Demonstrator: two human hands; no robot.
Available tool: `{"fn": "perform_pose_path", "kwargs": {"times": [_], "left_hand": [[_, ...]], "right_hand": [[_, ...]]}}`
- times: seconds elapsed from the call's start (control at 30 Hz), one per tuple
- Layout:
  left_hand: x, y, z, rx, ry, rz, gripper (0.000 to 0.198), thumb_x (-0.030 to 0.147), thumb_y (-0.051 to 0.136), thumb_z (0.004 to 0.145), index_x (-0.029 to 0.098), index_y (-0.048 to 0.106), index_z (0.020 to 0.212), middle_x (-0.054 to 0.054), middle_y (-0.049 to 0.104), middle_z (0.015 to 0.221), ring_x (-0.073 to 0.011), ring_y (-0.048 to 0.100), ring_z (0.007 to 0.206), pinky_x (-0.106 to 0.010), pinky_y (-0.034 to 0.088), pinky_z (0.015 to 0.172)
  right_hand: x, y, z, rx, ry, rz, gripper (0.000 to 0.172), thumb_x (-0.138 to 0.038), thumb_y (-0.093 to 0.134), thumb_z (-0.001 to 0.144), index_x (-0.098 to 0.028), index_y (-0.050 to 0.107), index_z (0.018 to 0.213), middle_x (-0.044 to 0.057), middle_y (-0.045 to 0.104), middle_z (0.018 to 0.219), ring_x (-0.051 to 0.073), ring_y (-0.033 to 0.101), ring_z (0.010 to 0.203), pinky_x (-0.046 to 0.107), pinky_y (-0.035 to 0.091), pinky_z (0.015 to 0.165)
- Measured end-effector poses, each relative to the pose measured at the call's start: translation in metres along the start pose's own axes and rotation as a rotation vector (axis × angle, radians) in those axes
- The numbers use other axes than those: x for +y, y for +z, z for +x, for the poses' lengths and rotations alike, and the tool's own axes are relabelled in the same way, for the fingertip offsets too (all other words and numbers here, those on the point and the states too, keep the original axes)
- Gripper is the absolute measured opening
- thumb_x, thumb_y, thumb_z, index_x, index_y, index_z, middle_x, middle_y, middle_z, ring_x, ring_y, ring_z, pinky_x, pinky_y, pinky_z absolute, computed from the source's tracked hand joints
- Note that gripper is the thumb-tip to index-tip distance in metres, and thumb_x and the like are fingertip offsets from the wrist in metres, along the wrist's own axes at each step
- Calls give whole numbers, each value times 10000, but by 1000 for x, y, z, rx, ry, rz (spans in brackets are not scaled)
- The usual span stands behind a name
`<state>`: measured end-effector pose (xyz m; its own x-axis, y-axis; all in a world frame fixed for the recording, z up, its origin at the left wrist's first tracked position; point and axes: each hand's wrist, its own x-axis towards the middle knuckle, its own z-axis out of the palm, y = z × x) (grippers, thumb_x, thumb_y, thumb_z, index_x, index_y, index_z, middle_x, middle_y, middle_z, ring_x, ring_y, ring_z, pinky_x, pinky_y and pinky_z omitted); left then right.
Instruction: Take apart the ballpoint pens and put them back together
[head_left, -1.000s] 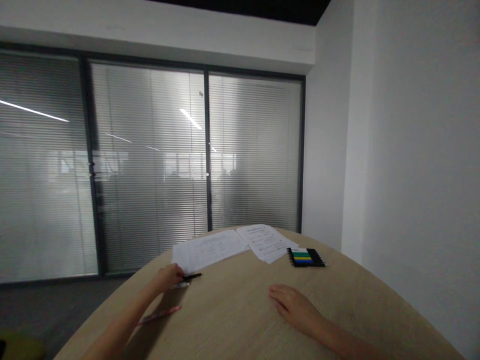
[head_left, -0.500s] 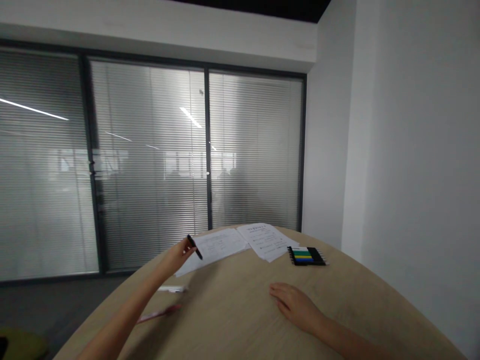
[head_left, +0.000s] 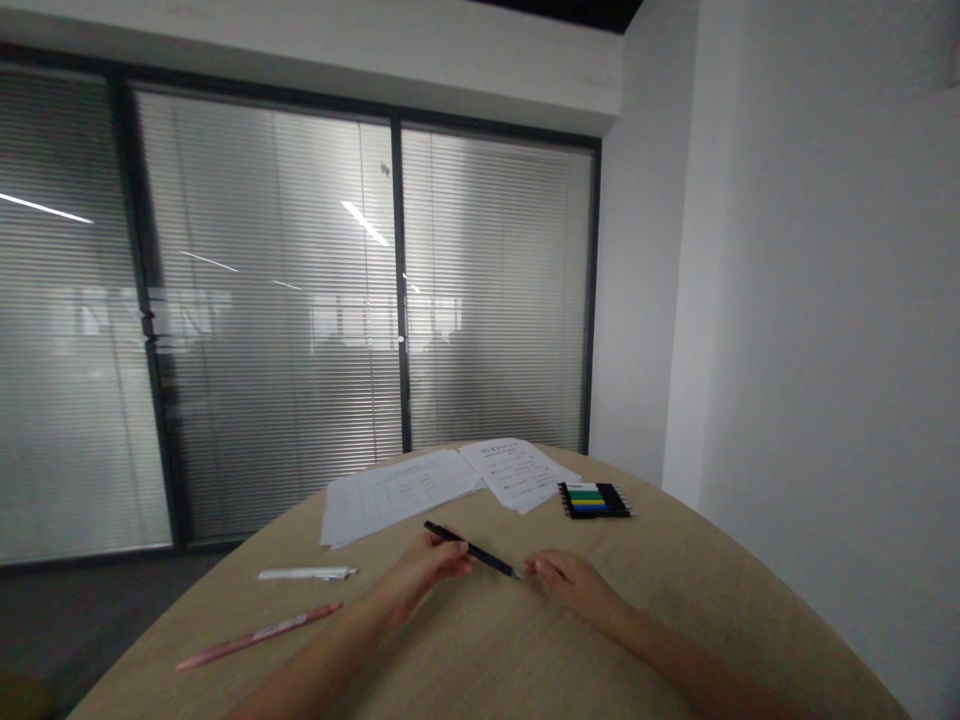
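My left hand [head_left: 426,567] is shut on a black pen [head_left: 474,551], which lies slanted across the fingers with its tip pointing right. My right hand [head_left: 570,583] rests on the wooden table with its fingertips right by the pen's tip, holding nothing. Whether they touch the tip is hard to tell. Left of my hands lie a white pen [head_left: 307,573] and a pink pen [head_left: 259,636]. Beyond them are two sets of printed papers [head_left: 397,495] [head_left: 516,473], and a pack of coloured markers [head_left: 592,500] lies to their right.
The rounded light-wood table [head_left: 480,640] ends in a curved edge on every visible side. Behind it stands a glass partition with closed blinds [head_left: 277,300], and a white wall [head_left: 810,300] rises on the right. Dark carpet [head_left: 97,600] shows at the lower left.
My left hand has carried the black pen down and right, to my right hand. The right hand has barely moved. The view has shifted slightly, so the table objects sit further left.
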<state>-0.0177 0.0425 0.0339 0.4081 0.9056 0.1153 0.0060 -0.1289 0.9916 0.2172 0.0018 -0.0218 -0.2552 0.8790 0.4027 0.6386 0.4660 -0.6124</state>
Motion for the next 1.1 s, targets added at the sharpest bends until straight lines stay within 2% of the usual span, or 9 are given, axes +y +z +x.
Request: {"fn": "perform_pose_path", "kwargs": {"times": [0.1,0.2,0.37,0.5,0.6,0.73,0.97,1.1], "left_hand": [[-8,14,-8,-13,-36,-85,289,347,738,498,149,548,587,-19,629,614,-153,588,608,-276,474,638],[-10,19,-13,46,-19,-104,285,340,751,496,152,548,568,10,607,588,-134,572,580,-253,457,621],[-18,24,-13,130,-27,-87,281,328,753,484,157,545,568,48,550,507,-122,550,529,-243,432,583],[-21,28,-15,121,-28,-54,287,343,737,491,166,534,590,47,559,496,-124,541,516,-256,430,586],[-21,28,-14,75,-38,16,265,359,701,532,166,548,630,38,578,516,-127,542,522,-255,423,582],[-23,20,-5,61,-28,78,276,360,668,535,169,561,702,26,593,605,-115,528,502,-247,407,547],[-32,3,8,27,-13,181,241,285,678,456,176,530,611,68,507,485,-85,437,436,-214,316,465],[-35,5,2,-25,-26,262,228,344,647,504,166,529,584,67,494,455,-78,402,419,-204,274,436]], "right_hand": [[5,0,1,22,13,58,452,-394,217,888,-183,610,821,50,634,818,165,564,796,282,410,743],[7,1,1,6,-10,9,453,-411,219,885,-187,584,738,37,600,754,160,541,749,278,397,720],[0,1,1,-36,-82,-73,327,-360,301,868,-179,547,753,40,560,765,159,506,751,270,389,697],[-5,0,-1,-63,-101,-112,239,-307,346,854,-181,534,776,42,550,804,159,495,784,266,380,715],[-3,0,-1,-48,-57,-109,246,-304,342,852,-184,516,726,35,548,772,157,496,753,263,382,694],[3,0,0,-24,11,10,305,-360,326,847,-187,505,670,28,555,707,160,513,705,271,389,676],[17,1,5,9,124,283,492,-588,295,787,-178,501,609,23,563,612,157,525,626,283,399,648],[20,1,5,50,233,351,514,-643,321,735,-181,467,564,-9,503,522,129,477,518,253,372,546]]}}
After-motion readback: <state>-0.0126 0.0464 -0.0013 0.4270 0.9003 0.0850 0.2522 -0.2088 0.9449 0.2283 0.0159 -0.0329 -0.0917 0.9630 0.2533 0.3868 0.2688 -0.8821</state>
